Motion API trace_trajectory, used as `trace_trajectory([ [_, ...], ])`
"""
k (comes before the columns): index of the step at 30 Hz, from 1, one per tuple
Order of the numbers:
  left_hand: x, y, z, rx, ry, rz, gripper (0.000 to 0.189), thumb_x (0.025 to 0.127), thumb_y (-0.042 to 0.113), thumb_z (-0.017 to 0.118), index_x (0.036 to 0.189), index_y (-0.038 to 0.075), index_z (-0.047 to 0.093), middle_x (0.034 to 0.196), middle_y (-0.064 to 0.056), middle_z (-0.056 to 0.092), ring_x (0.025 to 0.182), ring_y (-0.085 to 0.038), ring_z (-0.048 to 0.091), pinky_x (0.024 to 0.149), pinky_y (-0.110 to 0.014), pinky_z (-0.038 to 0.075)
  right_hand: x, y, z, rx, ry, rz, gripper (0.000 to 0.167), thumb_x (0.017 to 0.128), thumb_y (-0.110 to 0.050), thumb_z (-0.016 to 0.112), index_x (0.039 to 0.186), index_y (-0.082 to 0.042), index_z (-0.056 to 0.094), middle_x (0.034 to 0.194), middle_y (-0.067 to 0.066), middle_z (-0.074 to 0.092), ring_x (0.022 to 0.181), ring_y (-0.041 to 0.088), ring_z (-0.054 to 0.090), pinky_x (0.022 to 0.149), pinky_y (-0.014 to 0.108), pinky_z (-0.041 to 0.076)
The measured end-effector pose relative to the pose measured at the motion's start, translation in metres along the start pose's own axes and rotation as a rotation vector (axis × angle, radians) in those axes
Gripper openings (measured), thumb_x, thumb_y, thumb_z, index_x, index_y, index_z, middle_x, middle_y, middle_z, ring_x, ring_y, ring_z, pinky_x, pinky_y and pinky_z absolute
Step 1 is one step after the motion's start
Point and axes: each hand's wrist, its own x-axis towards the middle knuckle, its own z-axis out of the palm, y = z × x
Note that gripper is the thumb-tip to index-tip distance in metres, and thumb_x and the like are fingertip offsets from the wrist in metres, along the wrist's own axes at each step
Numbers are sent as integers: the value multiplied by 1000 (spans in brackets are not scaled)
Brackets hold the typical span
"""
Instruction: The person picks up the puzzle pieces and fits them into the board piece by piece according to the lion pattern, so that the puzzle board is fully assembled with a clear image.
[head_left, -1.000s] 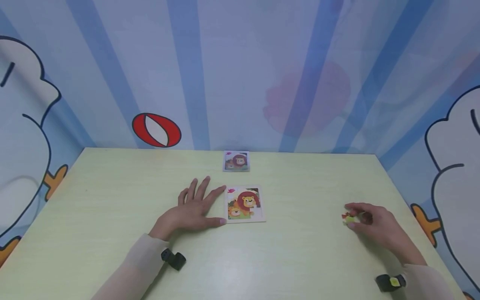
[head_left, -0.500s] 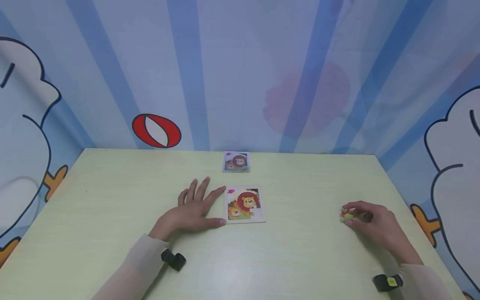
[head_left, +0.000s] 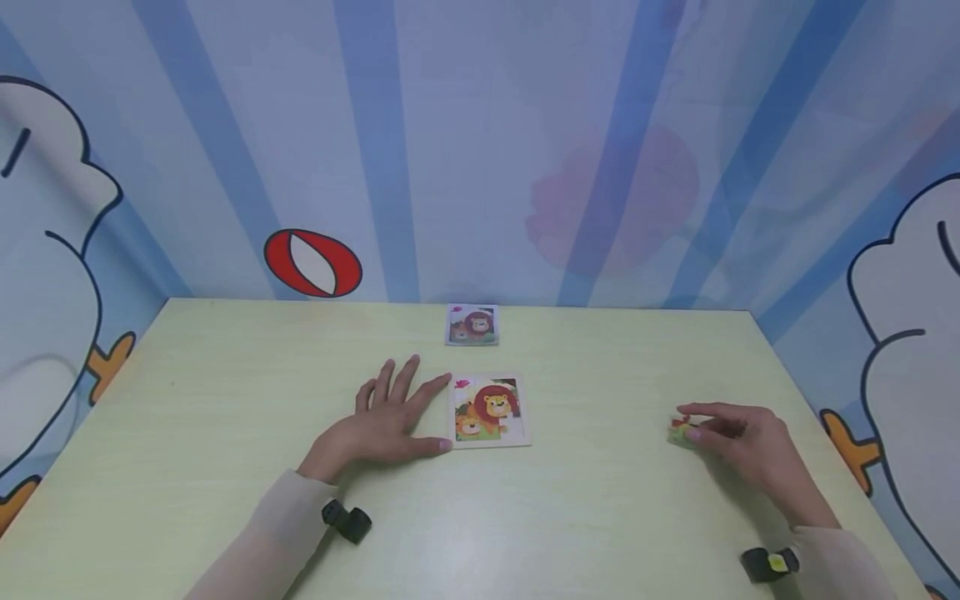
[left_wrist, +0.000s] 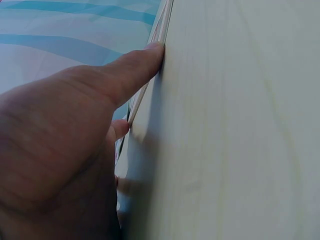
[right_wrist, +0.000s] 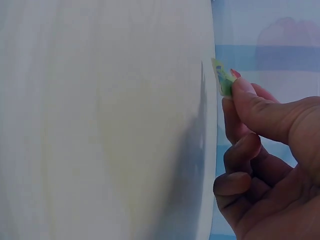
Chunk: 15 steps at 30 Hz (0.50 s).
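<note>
A square lion jigsaw puzzle (head_left: pixel 487 410) lies flat on the table, with a blank white patch toward its lower right. My left hand (head_left: pixel 381 430) is spread beside it, thumb and index fingertips touching its left edge. In the left wrist view the thumb (left_wrist: pixel 135 65) meets the board's thin edge. Off to the right, my right hand (head_left: pixel 742 440) pinches a small green, yellow and red puzzle piece (head_left: pixel 680 429) between thumb and fingers. The right wrist view shows this piece (right_wrist: pixel 223 80) held above the tabletop, its shadow below; fingertips hide part of it.
Behind the puzzle, near the table's back edge, sits a smaller card (head_left: pixel 472 325) with the same lion picture. The pale table (head_left: pixel 600 517) ends at a blue striped cloth backdrop (head_left: pixel 480 167) with printed cartoon figures.
My right hand has shifted slightly left with the puzzle piece, and more of the piece now sticks out past the fingertips. The left hand and the jigsaw puzzle stay put.
</note>
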Motion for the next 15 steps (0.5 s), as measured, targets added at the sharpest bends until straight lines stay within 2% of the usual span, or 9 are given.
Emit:
trace_trajectory([
  [5, 0, 0, 0, 4, -2, -3, 100, 93, 68, 69, 173, 41, 15, 183, -9, -15, 167, -45, -21, 130, -73, -4, 1, -6, 1, 63, -3, -15, 41, 99, -38, 79, 137, -21, 76, 108, 9, 82, 75, 8, 56, 60, 28, 42],
  [8, 0, 0, 0, 7, -4, -4, 100, 93, 68, 69, 173, 40, 15, 183, -9, -15, 167, -45, -21, 130, -73, -4, 3, -10, 2, 106, -18, -25, 44, 99, -42, 78, 138, -22, 75, 95, 6, 80, 68, 11, 50, 57, 30, 40],
  [12, 0, 0, 0, 9, -5, -3, 100, 93, 68, 69, 173, 40, 15, 183, -9, -15, 167, -45, -20, 130, -73, -4, 6, -17, 6, 148, -47, -55, 42, 99, -40, 78, 137, -21, 75, 79, 6, 75, 59, 14, 45, 55, 30, 41],
  [15, 0, 0, 0, 8, -4, 0, 100, 93, 68, 69, 173, 40, 15, 183, -9, -15, 167, -45, -20, 130, -73, -4, 9, -23, 9, 174, -63, -95, 41, 100, -38, 78, 137, -21, 75, 82, 5, 77, 59, 15, 48, 55, 30, 44],
])
